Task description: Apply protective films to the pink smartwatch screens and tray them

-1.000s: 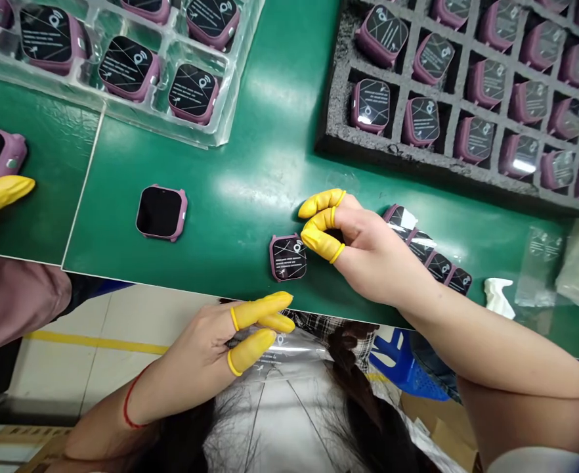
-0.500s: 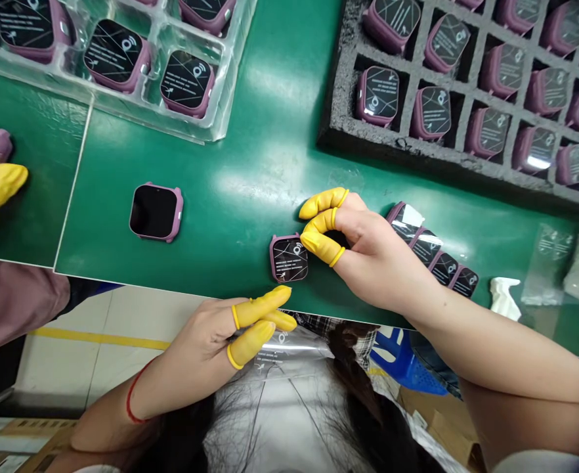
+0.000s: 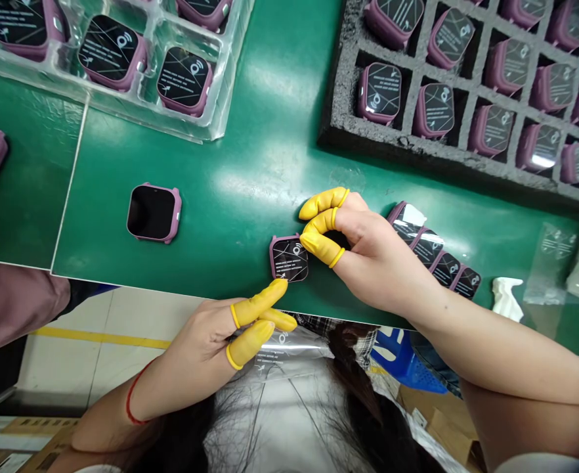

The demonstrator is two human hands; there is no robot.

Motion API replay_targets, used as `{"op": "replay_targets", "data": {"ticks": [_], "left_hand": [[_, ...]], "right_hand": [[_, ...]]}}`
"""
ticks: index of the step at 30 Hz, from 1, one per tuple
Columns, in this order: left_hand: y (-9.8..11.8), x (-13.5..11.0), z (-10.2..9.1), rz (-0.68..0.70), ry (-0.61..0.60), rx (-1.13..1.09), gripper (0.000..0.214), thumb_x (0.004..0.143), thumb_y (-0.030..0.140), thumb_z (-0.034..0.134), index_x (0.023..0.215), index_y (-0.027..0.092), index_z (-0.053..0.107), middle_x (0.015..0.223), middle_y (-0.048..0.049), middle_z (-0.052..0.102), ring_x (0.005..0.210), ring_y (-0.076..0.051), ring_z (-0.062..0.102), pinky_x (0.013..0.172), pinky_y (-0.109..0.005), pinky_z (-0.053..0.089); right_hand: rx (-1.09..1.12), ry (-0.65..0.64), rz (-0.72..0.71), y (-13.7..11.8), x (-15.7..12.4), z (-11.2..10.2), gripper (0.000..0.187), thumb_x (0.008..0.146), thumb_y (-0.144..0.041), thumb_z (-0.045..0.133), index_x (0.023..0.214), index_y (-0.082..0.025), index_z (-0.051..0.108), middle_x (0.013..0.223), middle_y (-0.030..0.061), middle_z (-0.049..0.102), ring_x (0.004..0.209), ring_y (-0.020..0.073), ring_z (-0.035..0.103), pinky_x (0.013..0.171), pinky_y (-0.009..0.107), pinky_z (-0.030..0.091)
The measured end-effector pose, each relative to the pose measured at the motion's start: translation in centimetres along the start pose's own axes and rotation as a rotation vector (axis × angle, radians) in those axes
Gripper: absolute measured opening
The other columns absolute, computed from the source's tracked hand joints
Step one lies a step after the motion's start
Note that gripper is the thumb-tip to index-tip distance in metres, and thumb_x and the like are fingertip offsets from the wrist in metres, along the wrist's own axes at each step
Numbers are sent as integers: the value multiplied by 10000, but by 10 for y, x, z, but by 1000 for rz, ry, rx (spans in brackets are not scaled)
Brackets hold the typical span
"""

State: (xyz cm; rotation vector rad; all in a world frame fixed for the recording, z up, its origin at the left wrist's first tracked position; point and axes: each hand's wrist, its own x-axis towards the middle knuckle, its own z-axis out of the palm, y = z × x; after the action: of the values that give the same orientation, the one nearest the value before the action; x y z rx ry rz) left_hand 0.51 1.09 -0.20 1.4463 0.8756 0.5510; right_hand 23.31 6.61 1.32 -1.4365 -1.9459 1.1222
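A purple smartwatch body with a printed black film on its screen lies near the front edge of the green belt. My left hand, in yellow finger cots, touches the watch's lower edge with its index fingertip. Its thumb and another finger pinch a clear printed film below the belt edge. My right hand rests curled at the watch's right side, its cotted fingertips pinched together against the watch's corner. What they pinch is hidden.
A bare-screen purple watch lies to the left. A clear blister tray and a black foam tray hold several watches. A row of watches leans behind my right hand. A co-worker's sleeve is at left.
My left index finger has risen to touch the watch's lower edge. The co-worker's yellow-cotted finger at far left has left the view. My right hand has stayed put.
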Motion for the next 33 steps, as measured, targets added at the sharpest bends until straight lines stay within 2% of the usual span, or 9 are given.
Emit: {"op": "replay_targets", "data": {"ticks": [7, 10, 19, 23, 26, 28, 29, 31, 33], "left_hand": [[2, 1, 1, -21, 10, 4, 282, 945, 197, 552, 1124, 293, 748, 1005, 13, 791, 815, -209, 772, 674, -267, 625], [2, 1, 1, -14, 13, 9, 262, 946, 181, 552, 1059, 278, 768, 1045, 15, 783, 838, -194, 771, 717, -242, 620], [2, 1, -2, -19, -25, 32, 272, 944, 144, 553, 1093, 269, 743, 1071, 51, 778, 905, -118, 753, 802, -143, 565], [0, -4, -5, -6, -55, -6, 464, 946, 127, 554, 1337, 375, 589, 1066, 95, 774, 954, -94, 735, 861, -149, 545], [3, -14, -9, -26, -27, -43, 540, 937, 119, 571, 1393, 402, 524, 1023, 85, 784, 929, -110, 738, 831, -174, 562], [10, -21, -12, -88, 80, -91, 433, 939, 148, 586, 1317, 358, 609, 973, 52, 794, 854, -130, 749, 769, -192, 580], [14, -25, -15, -143, 190, -128, 365, 943, 174, 593, 1270, 329, 643, 933, 41, 798, 814, -136, 750, 749, -199, 587], [22, -32, -21, -270, 482, -203, 264, 945, 224, 614, 1196, 288, 667, 845, 45, 797, 756, -132, 748, 736, -199, 596], [27, -37, -31, -343, 702, -261, 340, 920, 236, 658, 1252, 291, 615, 796, 62, 789, 738, -132, 748, 755, -203, 604]], "right_hand": [[-3, 5, 0, 1, 0, 0, 119, 912, -170, 590, 801, -184, 632, 1055, 80, 635, 1064, 220, 578, 970, 442, 465], [-5, 9, -1, 1, -1, 1, 123, 912, -162, 586, 800, -183, 632, 1055, 77, 633, 1062, 217, 577, 967, 436, 467], [3, 29, -22, 2, -1, 2, 122, 905, -144, 594, 789, -167, 626, 1031, 83, 640, 1050, 209, 584, 963, 417, 461], [-24, 67, -88, 1, -6, -8, 70, 924, -203, 593, 978, -180, 632, 1042, 83, 645, 1061, 220, 582, 946, 401, 478], [-163, 24, -179, -1, -13, -15, 421, 877, -310, 682, 1243, -158, 542, 1201, 130, 592, 1141, 269, 532, 972, 429, 464], [-280, -49, -226, -4, -15, -14, 656, 822, -335, 744, 1358, -111, 440, 1281, 171, 536, 1180, 304, 488, 1007, 463, 434], [-329, -84, -245, -5, -16, -11, 728, 807, -325, 759, 1391, -90, 394, 1301, 185, 517, 1189, 314, 470, 1019, 478, 419], [-394, -141, -271, -7, -15, -2, 763, 812, -279, 749, 1418, -73, 333, 1304, 191, 512, 1189, 317, 449, 1026, 494, 399], [-432, -164, -291, -6, -12, 6, 719, 843, -239, 708, 1421, -84, 309, 1263, 173, 542, 1155, 301, 458, 1003, 484, 403]]}}
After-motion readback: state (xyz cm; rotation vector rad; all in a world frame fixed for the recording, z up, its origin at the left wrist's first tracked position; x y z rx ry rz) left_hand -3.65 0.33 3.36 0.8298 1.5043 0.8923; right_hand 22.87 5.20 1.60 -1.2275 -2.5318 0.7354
